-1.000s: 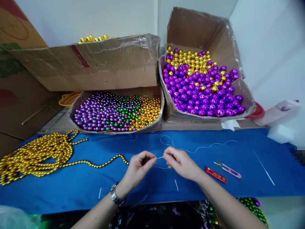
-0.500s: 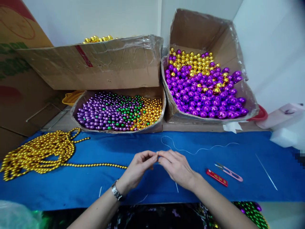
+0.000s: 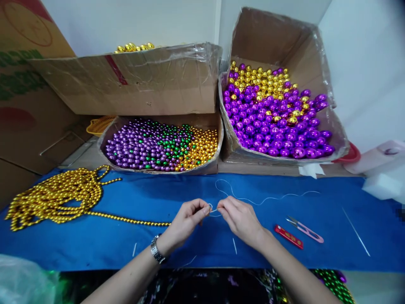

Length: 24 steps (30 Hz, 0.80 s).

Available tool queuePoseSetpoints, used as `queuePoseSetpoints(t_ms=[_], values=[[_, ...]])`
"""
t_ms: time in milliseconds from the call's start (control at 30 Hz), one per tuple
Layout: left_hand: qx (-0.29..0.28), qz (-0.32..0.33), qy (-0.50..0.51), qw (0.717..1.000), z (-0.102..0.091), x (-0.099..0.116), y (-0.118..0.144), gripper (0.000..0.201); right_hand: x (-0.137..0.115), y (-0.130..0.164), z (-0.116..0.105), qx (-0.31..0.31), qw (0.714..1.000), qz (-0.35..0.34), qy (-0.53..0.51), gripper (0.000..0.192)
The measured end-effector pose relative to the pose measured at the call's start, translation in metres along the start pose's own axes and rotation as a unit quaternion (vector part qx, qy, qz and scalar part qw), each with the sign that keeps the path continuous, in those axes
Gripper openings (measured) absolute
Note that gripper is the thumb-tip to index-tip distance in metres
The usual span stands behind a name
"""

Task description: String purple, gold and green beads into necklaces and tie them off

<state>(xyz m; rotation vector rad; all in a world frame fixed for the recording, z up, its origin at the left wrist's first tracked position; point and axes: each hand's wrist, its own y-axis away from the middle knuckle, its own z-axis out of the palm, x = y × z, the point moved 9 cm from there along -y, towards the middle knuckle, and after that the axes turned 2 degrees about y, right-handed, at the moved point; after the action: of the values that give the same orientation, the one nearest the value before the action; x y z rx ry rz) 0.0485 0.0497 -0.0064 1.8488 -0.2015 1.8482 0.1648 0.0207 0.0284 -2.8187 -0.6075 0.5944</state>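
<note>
My left hand (image 3: pixel 186 220) and my right hand (image 3: pixel 241 219) meet over the blue cloth (image 3: pixel 177 249), fingertips almost touching. Between them they pinch a thin white thread (image 3: pixel 262 199) that forms a small loop at the fingertips and trails away to the right across the cloth. A gold bead strand (image 3: pixel 126 220) runs from under my left hand to a gold bead pile (image 3: pixel 53 198) at the far left. A watch sits on my left wrist.
A low box of small purple, green and gold beads (image 3: pixel 161 145) stands behind the cloth, a larger box of purple and gold balls (image 3: pixel 272 114) to its right. Pink snips (image 3: pixel 305 229) and a red lighter (image 3: pixel 288 237) lie right of my hand. A long needle (image 3: pixel 356 231) lies further right.
My hands parted slightly after closing together, and a small thread loop now shows between the fingertips. The gold strand lies straighter. The view shifted a little.
</note>
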Motion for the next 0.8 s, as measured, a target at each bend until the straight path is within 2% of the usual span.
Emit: queuePoseSetpoints(t_ms=[100, 200, 267, 333, 433, 533, 700, 800], values=[[-0.042, -0.005, -0.018, 0.999, 0.005, -0.002, 0.001, 0.026, 0.001, -0.005, 0.000, -0.004, 1.000, -0.009, -0.003, 0.019], [-0.095, -0.036, 0.013, 0.995, 0.014, -0.010, 0.003, 0.027, -0.005, -0.011, 0.002, -0.004, 0.999, -0.030, -0.012, 0.017], [-0.104, -0.044, 0.039, 0.993, 0.017, -0.012, 0.005, 0.027, -0.008, -0.013, 0.002, 0.003, 0.999, -0.040, -0.017, 0.016], [-0.081, -0.036, 0.051, 0.995, 0.014, -0.011, 0.005, 0.027, -0.009, -0.012, -0.002, 0.024, 0.999, -0.029, -0.014, 0.017], [-0.018, -0.012, 0.034, 0.999, 0.005, -0.010, 0.004, 0.026, -0.013, -0.005, -0.013, 0.079, 0.997, -0.004, -0.002, 0.025], [0.028, 0.011, 0.005, 1.000, -0.001, -0.008, 0.004, 0.024, -0.022, 0.003, -0.016, 0.118, 0.993, -0.004, 0.017, 0.022], [0.060, 0.039, 0.001, 0.997, -0.004, -0.002, 0.005, 0.021, -0.024, 0.006, -0.009, 0.124, 0.992, 0.018, 0.025, 0.020], [0.053, 0.081, -0.052, 0.994, -0.002, 0.009, 0.007, 0.019, -0.020, 0.003, -0.008, 0.108, 0.994, 0.028, 0.005, 0.020]])
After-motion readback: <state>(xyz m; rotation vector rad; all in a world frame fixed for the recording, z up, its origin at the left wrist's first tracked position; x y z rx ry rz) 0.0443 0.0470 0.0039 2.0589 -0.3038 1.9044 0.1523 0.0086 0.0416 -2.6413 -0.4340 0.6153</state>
